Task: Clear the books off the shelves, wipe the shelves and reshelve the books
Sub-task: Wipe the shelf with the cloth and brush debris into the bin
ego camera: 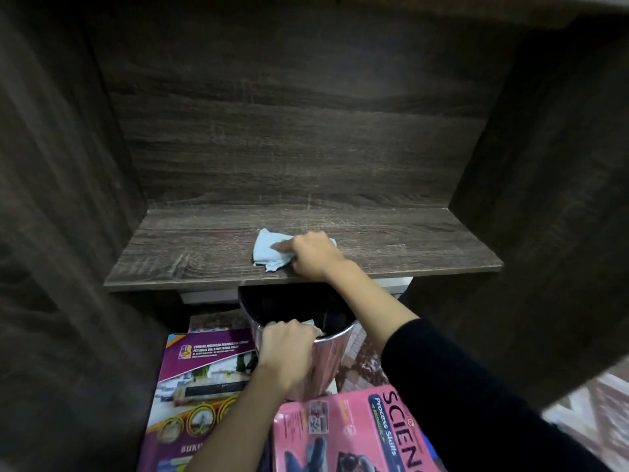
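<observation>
A dark wood shelf board lies bare of books. On it my right hand presses a pale blue cloth near the front edge, with fingers curled over it. Below the shelf, my left hand grips the rim of a shiny metal bin and holds it just under the board's edge. A purple book and a pink science book lie flat on the floor below.
The shelf's dark side panels close in on left and right, and the back panel stands behind. A white ledge shows under the board. Patterned carpet lies beside the bin.
</observation>
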A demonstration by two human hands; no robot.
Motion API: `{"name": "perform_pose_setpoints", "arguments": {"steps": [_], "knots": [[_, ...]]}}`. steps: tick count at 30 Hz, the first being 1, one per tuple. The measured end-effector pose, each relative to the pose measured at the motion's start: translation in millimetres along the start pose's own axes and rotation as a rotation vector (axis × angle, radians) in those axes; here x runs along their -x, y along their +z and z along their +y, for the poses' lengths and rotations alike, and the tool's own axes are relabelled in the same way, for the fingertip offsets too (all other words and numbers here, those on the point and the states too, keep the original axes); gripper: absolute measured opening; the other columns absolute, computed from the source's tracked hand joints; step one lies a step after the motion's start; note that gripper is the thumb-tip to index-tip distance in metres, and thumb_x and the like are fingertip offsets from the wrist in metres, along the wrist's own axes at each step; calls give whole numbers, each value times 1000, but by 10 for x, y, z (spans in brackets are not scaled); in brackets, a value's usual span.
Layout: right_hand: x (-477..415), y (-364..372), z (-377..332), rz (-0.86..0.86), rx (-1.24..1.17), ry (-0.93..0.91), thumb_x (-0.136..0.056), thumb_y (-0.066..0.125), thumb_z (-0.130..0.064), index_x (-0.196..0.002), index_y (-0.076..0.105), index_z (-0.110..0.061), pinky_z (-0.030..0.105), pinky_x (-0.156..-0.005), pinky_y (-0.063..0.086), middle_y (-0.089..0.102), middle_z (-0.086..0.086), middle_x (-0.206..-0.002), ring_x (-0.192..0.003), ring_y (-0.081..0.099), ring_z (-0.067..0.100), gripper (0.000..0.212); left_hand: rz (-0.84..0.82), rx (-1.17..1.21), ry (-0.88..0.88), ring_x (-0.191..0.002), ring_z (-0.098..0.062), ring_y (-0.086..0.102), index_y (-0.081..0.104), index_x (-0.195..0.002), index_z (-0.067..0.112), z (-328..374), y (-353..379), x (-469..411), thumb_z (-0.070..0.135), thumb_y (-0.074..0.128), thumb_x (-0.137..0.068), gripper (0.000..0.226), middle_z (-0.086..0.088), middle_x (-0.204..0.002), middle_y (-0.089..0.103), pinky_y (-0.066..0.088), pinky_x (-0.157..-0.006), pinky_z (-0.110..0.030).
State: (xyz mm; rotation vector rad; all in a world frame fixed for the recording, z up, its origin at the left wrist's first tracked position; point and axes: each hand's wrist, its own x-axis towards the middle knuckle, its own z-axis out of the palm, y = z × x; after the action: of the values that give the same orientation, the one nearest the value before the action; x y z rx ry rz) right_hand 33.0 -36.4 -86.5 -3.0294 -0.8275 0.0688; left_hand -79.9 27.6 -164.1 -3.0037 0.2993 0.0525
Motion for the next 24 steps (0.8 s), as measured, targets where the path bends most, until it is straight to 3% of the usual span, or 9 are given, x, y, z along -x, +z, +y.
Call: {"name": "perform_pose_setpoints", "arguments": {"steps": [15, 20, 24], "knots": [[437, 77, -11, -13, 27, -54, -86, 47, -10, -139, 47, -33, 34, -96, 42, 59, 10, -132, -116, 56, 32, 58, -26, -41, -10, -109, -26, 61, 60, -119, 23, -28, 24, 193, 21, 48, -90, 31, -6, -114, 66, 42, -87, -29], [612, 46, 149, 0, -245, -28, -83, 55, -8, -129, 60, -29, 31, -97, 43, 61, 2, -130, -120, 56, 25, 51, -53, -45, -1, -110, -26, 61, 60, -117, 23, 1, 8, 207, 21, 50, -89, 30, -6, -115, 66, 43, -87, -30], [839, -108, 401, 120, -451, 76, -80, 60, -5, -122, 66, -22, 26, -90, 43, 67, 2, -121, -115, 59, 20, 46, -50, -25, 9, -111, -26, 60, 59, -120, 25, 92, -20, 154, 21, 50, -89, 32, -6, -115, 66, 43, -89, -31]]}}
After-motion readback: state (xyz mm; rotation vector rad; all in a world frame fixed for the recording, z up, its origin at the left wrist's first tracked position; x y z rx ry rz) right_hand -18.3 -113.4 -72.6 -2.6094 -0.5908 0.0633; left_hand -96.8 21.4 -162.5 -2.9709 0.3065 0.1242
